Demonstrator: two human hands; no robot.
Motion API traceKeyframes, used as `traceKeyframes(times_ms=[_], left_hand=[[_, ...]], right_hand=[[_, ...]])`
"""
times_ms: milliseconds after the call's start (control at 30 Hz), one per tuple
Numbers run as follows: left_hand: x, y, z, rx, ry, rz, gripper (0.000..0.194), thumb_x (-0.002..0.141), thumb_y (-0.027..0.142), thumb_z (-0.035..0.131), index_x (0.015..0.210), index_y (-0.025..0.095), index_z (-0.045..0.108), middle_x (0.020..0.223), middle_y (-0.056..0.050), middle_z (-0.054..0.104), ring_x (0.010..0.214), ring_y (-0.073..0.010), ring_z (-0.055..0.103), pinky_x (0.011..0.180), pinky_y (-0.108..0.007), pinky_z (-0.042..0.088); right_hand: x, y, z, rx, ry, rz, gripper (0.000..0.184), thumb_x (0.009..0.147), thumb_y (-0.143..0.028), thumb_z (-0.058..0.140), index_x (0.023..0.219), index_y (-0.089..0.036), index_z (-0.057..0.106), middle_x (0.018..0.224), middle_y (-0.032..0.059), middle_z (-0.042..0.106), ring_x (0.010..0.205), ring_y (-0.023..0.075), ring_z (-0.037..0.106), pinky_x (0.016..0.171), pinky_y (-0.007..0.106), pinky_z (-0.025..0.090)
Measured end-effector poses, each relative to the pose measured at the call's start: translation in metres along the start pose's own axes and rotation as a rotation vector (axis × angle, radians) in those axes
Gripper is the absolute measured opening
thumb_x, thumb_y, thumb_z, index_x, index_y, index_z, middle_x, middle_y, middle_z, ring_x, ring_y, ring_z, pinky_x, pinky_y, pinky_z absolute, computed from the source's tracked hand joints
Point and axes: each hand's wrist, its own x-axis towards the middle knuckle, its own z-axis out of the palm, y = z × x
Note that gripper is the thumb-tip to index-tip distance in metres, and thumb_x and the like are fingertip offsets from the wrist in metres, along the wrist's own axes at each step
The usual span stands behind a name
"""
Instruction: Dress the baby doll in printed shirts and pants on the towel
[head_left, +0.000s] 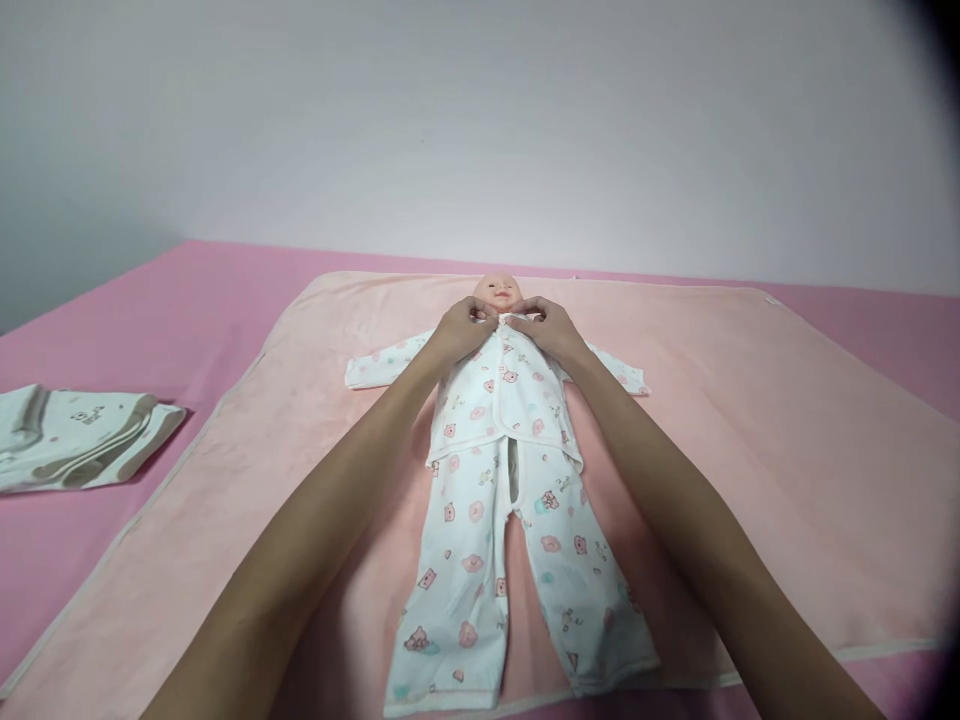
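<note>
A baby doll [498, 288] lies on its back with its head at the far end. It wears a white long-sleeved baby jacket [487, 400] printed with small pink bears, over matching split-crotch trousers [457, 560]. Both sleeves stretch out to the sides. At the jacket's neckline, just below the doll's chin, my left hand [466, 326] pinches the collar from the left. From the other side my right hand [551, 326] grips the collar, its fingertips close to those of the left. The fastening between the fingertips is too small to make out.
Beneath the doll a peach blanket [750, 450] is spread over a pink surface [225, 300]. Folded white cloth with brown trim [97, 435] lies at the left edge. A pale wall [480, 130] rises behind.
</note>
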Motion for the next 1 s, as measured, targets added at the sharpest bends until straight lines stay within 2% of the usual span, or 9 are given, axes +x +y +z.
traceKeyframes(times_ms=[167,267,367,500,600,667,733,833,1000], left_hand=[[0.004,0.000,-0.009,-0.040,-0.033,-0.044,0.027,0.083,0.029,0.089,0.101,0.017,0.073,0.106,-0.006,0.072,0.090,-0.0162,0.063,0.078,-0.027,0.047],[0.002,0.002,-0.009,-0.050,-0.017,-0.051,0.027,0.081,0.030,0.091,0.093,0.018,0.070,0.099,-0.004,0.069,0.083,-0.0144,0.059,0.074,-0.027,0.044],[-0.001,0.004,-0.005,-0.057,0.007,-0.133,0.033,0.083,0.032,0.089,0.085,0.020,0.058,0.081,0.001,0.058,0.072,-0.0130,0.050,0.068,-0.028,0.038],[-0.004,0.007,0.004,-0.017,0.114,-0.204,0.047,0.087,0.036,0.084,0.079,0.024,0.039,0.074,0.005,0.043,0.068,-0.0122,0.040,0.066,-0.028,0.032],[-0.014,0.014,0.006,0.068,0.216,-0.136,0.045,0.089,0.035,0.081,0.081,0.024,0.038,0.078,0.004,0.048,0.072,-0.0136,0.046,0.068,-0.028,0.034],[-0.026,0.021,0.003,0.126,0.248,-0.059,0.036,0.092,0.036,0.078,0.084,0.023,0.045,0.084,0.001,0.058,0.078,-0.0154,0.054,0.071,-0.028,0.038],[-0.040,0.030,-0.005,0.200,0.158,0.003,0.030,0.097,0.043,0.072,0.085,0.022,0.054,0.087,-0.002,0.066,0.082,-0.0182,0.060,0.074,-0.030,0.041],[-0.060,0.040,-0.019,0.329,-0.055,0.011,0.040,0.096,0.053,0.069,0.074,0.021,0.063,0.078,-0.006,0.067,0.080,-0.0225,0.062,0.072,-0.034,0.041],[-0.082,0.047,-0.033,0.300,-0.264,-0.003,0.038,0.081,0.051,0.084,0.064,0.021,0.068,0.071,-0.006,0.063,0.070,-0.0195,0.055,0.065,-0.033,0.041]], right_hand=[[0.003,0.003,-0.008,0.043,-0.093,0.002,0.048,0.069,-0.049,0.093,0.104,-0.020,0.078,0.114,0.0058,0.077,0.095,0.0198,0.061,0.089,0.035,0.049],[0.006,0.007,-0.008,0.005,-0.092,-0.015,0.044,0.074,-0.053,0.088,0.102,-0.021,0.078,0.113,0.0049,0.076,0.095,0.0196,0.059,0.088,0.035,0.048],[0.005,0.010,-0.002,-0.014,-0.056,-0.004,0.042,0.075,-0.054,0.086,0.100,-0.021,0.077,0.112,0.0042,0.076,0.094,0.0194,0.057,0.087,0.034,0.047],[-0.007,0.009,0.005,-0.023,0.069,0.000,0.038,0.080,-0.053,0.083,0.099,-0.022,0.074,0.114,0.0043,0.073,0.084,0.0170,0.051,0.088,0.035,0.048],[-0.027,-0.002,0.003,-0.122,0.250,-0.060,0.031,0.084,-0.047,0.080,0.096,-0.022,0.068,0.120,0.0078,0.069,0.084,0.0170,0.051,0.092,0.036,0.050],[-0.046,-0.013,-0.004,-0.200,0.283,-0.154,0.027,0.086,-0.044,0.080,0.093,-0.023,0.064,0.114,0.0073,0.068,0.086,0.0182,0.054,0.092,0.036,0.050],[-0.068,-0.026,-0.011,-0.230,0.152,-0.208,0.028,0.092,-0.048,0.075,0.092,-0.024,0.061,0.099,0.0038,0.067,0.083,0.0188,0.054,0.085,0.035,0.048],[-0.093,-0.043,-0.016,-0.292,-0.128,-0.175,0.033,0.101,-0.055,0.066,0.091,-0.024,0.061,0.084,0.0002,0.064,0.076,0.0183,0.053,0.076,0.034,0.044],[-0.102,-0.055,-0.012,-0.419,-0.240,-0.206,0.030,0.103,-0.047,0.060,0.085,-0.023,0.063,0.082,0.0005,0.061,0.078,0.0190,0.052,0.075,0.034,0.039]])
